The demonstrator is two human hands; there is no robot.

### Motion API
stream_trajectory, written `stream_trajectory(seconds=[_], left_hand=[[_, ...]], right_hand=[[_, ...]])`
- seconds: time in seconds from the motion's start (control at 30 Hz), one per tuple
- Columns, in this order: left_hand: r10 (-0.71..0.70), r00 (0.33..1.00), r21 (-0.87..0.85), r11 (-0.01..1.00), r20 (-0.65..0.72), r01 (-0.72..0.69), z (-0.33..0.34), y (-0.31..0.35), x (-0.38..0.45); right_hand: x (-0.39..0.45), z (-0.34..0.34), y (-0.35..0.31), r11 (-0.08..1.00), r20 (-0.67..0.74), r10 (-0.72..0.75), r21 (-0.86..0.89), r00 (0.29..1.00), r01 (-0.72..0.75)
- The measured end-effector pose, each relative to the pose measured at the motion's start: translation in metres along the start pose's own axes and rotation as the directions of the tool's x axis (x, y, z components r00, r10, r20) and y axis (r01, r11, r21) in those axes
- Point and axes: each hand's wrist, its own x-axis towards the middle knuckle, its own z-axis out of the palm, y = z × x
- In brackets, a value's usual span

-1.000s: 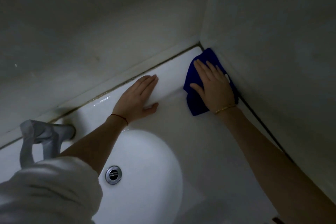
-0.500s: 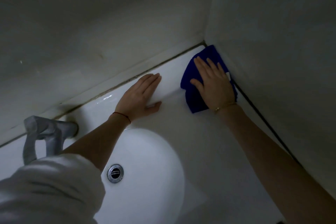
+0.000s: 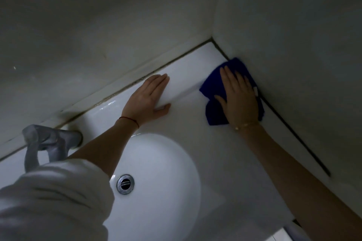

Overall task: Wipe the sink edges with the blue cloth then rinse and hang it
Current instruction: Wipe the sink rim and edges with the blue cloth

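Since a second ago your right hand (image 3: 240,100) has drawn the blue cloth (image 3: 215,92) out of the back corner and along the right-hand ledge of the sink (image 3: 244,162) toward you; that corner now shows bare white. Your fingers (image 3: 230,80) lie flat and spread on the cloth, pressing it down, not gripping it, thumb splayed over its inner edge. Your left hand (image 3: 147,100) also rests palm-down, fingers straight and together, on the back ledge, holding nothing.

Under your palm the cloth sits against the side wall (image 3: 293,64), just beside the dark seam. It looks soft, light and limp, so it should bunch and fold as it slides. For rinsing, I'd gather it at the crumpled near edge by your wrist. Its long axis runs roughly along the wall seam, far end pointing to the corner. Further out are the basin's drain (image 3: 125,184) and the tap (image 3: 51,143) at left.
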Motion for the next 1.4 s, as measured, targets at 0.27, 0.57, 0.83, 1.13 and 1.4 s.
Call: stream_trajectory(seconds=[0.27,0.57,0.83,1.13,1.4], left_hand=[[0.025,0.999,0.008,1.000,-0.042,-0.025,0.000,-0.002,0.002],[0.036,0.998,0.036,0.999,-0.051,-0.034,0.002,-0.001,0.001],[0.035,0.997,0.045,0.998,-0.066,-0.032,0.001,-0.001,0.000],[0.030,0.998,0.036,0.999,-0.055,-0.028,0.001,0.001,0.000],[0.049,0.996,0.035,0.998,-0.071,-0.047,0.002,0.001,0.000]], right_hand=[[-0.042,-0.007,0.011,0.999,-0.027,0.028,0.020,0.999,-0.027],[-0.006,-0.001,0.003,1.000,0.043,-0.013,-0.006,0.999,0.013],[-0.115,-0.023,0.030,0.997,-0.005,0.077,-0.032,0.997,-0.077],[-0.051,-0.011,0.016,1.000,0.010,0.003,-0.023,1.000,-0.003],[-0.149,-0.030,0.040,0.992,0.001,0.127,-0.002,0.992,-0.127]])
